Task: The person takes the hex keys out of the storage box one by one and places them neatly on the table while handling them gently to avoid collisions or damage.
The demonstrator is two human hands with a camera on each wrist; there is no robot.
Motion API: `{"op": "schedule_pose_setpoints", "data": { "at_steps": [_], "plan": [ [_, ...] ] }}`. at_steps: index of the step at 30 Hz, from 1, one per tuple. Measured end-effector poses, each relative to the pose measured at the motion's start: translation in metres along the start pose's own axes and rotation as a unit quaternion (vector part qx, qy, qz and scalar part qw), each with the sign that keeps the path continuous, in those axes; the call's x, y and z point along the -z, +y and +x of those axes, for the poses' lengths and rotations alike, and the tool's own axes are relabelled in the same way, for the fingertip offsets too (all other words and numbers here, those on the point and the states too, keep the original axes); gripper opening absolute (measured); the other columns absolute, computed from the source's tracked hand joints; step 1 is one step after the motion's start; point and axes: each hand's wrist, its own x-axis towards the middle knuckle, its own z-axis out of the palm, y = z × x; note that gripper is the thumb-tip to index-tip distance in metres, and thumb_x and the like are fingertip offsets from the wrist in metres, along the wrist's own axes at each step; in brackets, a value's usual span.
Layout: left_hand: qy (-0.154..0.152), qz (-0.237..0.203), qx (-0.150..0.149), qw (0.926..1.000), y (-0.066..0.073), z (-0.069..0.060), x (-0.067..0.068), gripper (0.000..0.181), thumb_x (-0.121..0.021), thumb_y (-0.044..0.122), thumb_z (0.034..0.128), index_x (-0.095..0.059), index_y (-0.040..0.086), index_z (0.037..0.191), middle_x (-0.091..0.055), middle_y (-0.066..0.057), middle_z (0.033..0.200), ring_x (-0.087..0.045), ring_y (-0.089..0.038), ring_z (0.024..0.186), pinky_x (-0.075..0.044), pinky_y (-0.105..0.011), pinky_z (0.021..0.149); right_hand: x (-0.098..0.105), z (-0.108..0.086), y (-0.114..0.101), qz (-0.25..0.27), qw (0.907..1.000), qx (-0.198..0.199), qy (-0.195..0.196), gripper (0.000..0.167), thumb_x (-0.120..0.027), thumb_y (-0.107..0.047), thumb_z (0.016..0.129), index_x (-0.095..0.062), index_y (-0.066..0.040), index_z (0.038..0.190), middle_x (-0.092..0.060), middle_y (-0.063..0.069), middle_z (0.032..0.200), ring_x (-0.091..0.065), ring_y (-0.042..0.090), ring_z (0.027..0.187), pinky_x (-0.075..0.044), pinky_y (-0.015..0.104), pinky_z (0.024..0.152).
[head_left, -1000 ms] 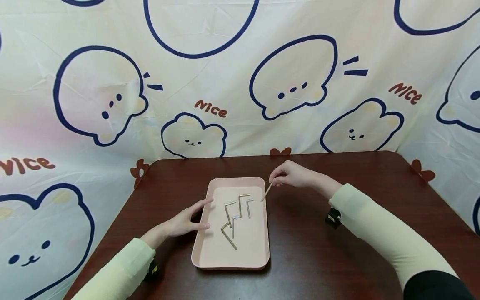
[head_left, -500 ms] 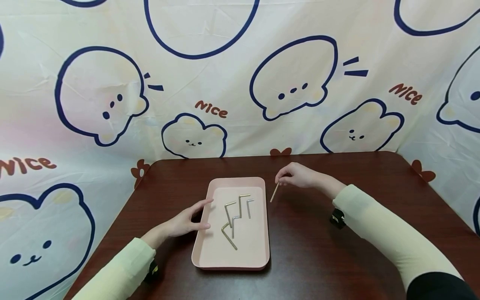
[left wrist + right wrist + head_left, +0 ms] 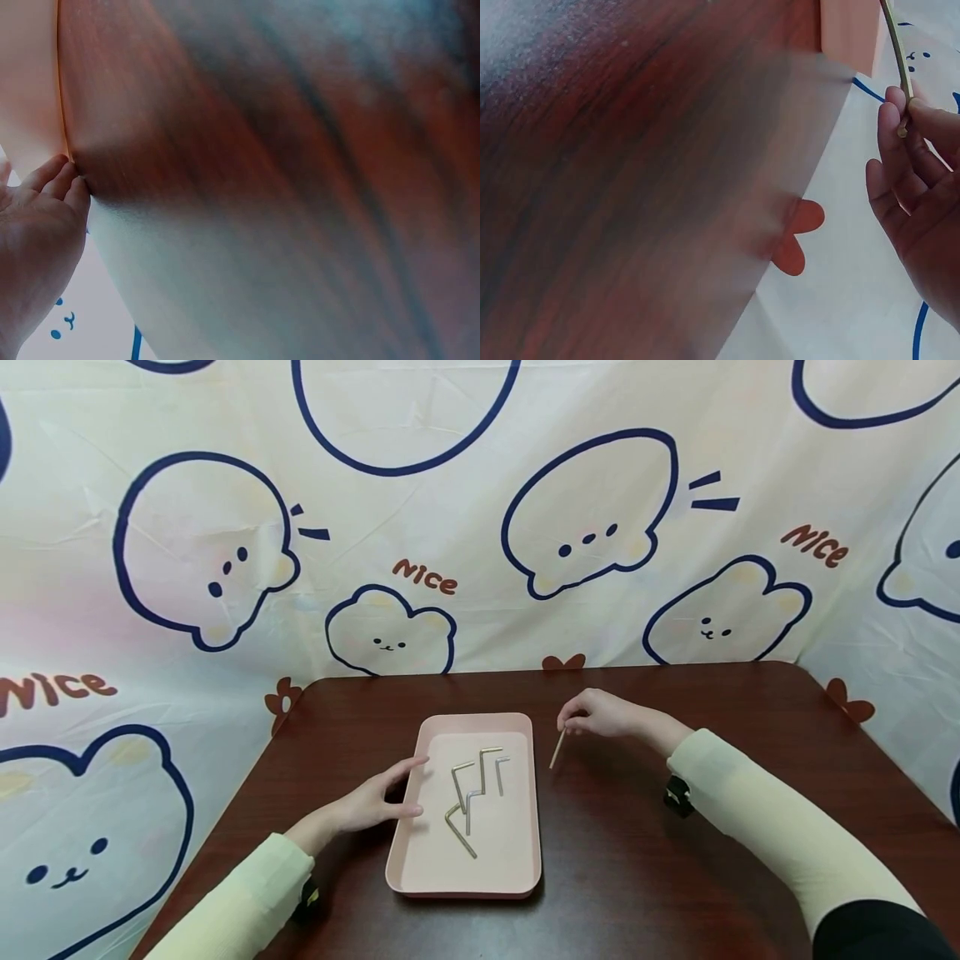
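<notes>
Tilted downward, a brass-coloured hex key [image 3: 557,750] is pinched between the thumb and fingers of my right hand [image 3: 597,713], just right of the pink tray [image 3: 502,875]. In the right wrist view, the key's short bent end [image 3: 903,129] sits at the fingertips. My left hand [image 3: 375,797] holds the tray's left side, thumb and index fingertip over the rim. The left wrist view has the other fingers [image 3: 56,180] against its outer wall. Inside the tray lie several L-shaped hex keys, among them a silver one [image 3: 500,777] and a brass one [image 3: 460,832].
A dark brown wooden table [image 3: 637,860] carries the tray. A cartoon-printed cloth [image 3: 480,527] hangs behind the table and along both sides.
My right hand has moved right and slightly down, taking the hex key from over the tray's right rim to beside it. My left hand stays at the tray.
</notes>
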Motion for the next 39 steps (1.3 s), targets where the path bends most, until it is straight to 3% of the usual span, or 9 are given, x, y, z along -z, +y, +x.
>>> {"op": "schedule_pose_setpoints", "data": {
  "at_steps": [23, 31, 39],
  "plan": [
    [0.002, 0.005, 0.0, 1.0, 0.0, 0.001, 0.0, 0.076, -0.075, 0.019, 0.0868, -0.033, 0.003, 0.148, -0.034, -0.021, 0.15, -0.027, -0.038, 0.139, -0.021, -0.058, 0.108, -0.026, 0.006, 0.032, 0.011, 0.9995, -0.013, -0.025, 0.015, -0.06, 0.001, 0.094, -0.073, -0.006, 0.093, -0.064, 0.001, 0.078, -0.055, 0.014, 0.07, -0.047, 0.03, 0.068],
    [0.004, 0.008, -0.001, 1.0, -0.002, 0.0, 0.001, 0.077, -0.076, 0.023, 0.0867, -0.033, 0.005, 0.148, -0.034, -0.021, 0.151, -0.027, -0.038, 0.139, -0.021, -0.057, 0.108, -0.032, 0.006, 0.037, -0.019, 0.9998, 0.002, 0.011, 0.014, -0.066, -0.001, 0.091, -0.075, -0.009, 0.095, -0.069, -0.001, 0.09, -0.057, 0.014, 0.082, -0.048, 0.033, 0.081],
    [0.006, 0.007, -0.008, 0.9999, -0.003, 0.001, -0.001, 0.076, -0.075, 0.02, 0.0867, -0.034, 0.003, 0.148, -0.035, -0.02, 0.151, -0.028, -0.038, 0.138, -0.022, -0.056, 0.108, -0.035, 0.005, 0.038, 0.011, 0.9985, -0.025, 0.048, 0.005, -0.074, -0.005, 0.085, -0.076, -0.009, 0.088, -0.069, -0.003, 0.081, -0.059, 0.013, 0.075, -0.05, 0.03, 0.072]
  ]
}}
